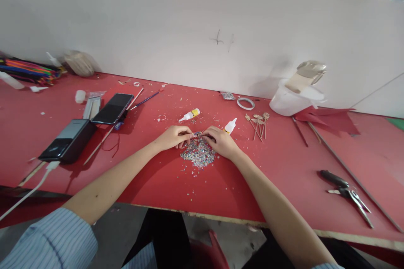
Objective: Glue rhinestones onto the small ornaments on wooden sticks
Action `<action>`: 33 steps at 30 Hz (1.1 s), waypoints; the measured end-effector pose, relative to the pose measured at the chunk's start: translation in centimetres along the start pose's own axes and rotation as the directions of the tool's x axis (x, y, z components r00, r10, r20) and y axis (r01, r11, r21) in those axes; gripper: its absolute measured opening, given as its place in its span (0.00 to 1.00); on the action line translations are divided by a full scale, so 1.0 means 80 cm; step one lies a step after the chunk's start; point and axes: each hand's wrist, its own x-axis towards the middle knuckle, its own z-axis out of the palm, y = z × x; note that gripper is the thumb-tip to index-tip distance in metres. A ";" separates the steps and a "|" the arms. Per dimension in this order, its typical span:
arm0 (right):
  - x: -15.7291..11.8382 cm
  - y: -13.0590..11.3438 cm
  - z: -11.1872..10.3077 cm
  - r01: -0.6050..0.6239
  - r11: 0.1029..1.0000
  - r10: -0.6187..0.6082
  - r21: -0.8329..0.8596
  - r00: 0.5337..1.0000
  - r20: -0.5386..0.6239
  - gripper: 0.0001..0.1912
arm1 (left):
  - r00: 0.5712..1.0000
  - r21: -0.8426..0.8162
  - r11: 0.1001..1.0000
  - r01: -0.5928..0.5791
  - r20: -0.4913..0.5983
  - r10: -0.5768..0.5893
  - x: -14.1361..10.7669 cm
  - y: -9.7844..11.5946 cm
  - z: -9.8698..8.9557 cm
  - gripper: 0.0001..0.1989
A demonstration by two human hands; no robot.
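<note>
- The small piece is just above the far edge of the pile of shiny bits; its exact shape is too small to tell.
- The left hand pinches this piece between thumb and finger, at the far left of the pile.
- The right hand has bent fingers at the other side of the piece; I cannot tell if they pinch it.
- Beyond the pile lies one bottle; a second bottle is just beside the right hand.
- Right of the pile, well apart, lie pliers.
</note>
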 end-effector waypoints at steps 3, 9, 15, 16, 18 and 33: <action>-0.001 0.000 -0.001 0.006 1.000 -0.006 0.009 1.000 -0.009 0.06 | 1.000 -0.003 1.000 0.003 -0.001 -0.003 0.000 -0.001 0.000 0.11; -0.001 -0.003 -0.006 0.038 0.999 -0.038 0.032 0.999 -0.010 0.06 | 1.000 0.004 1.000 0.004 0.002 -0.004 0.000 0.000 0.000 0.12; -0.001 -0.004 -0.008 0.036 0.999 -0.036 0.038 0.999 -0.010 0.05 | 1.000 0.004 1.000 -0.006 -0.001 0.006 -0.001 0.001 0.000 0.13; -0.001 -0.004 -0.007 0.037 0.999 -0.036 0.039 0.999 -0.010 0.05 | 1.000 0.004 1.000 -0.007 -0.003 0.007 -0.001 0.001 0.000 0.13; -0.001 -0.003 -0.006 0.040 0.998 -0.039 0.038 0.999 -0.012 0.06 | 1.000 0.001 1.000 -0.006 -0.006 0.006 0.000 0.001 0.000 0.12; -0.002 -0.002 -0.006 0.059 0.997 -0.058 0.056 0.998 -0.025 0.06 | 1.000 -0.030 1.000 -0.008 -0.009 0.008 -0.001 0.002 -0.002 0.10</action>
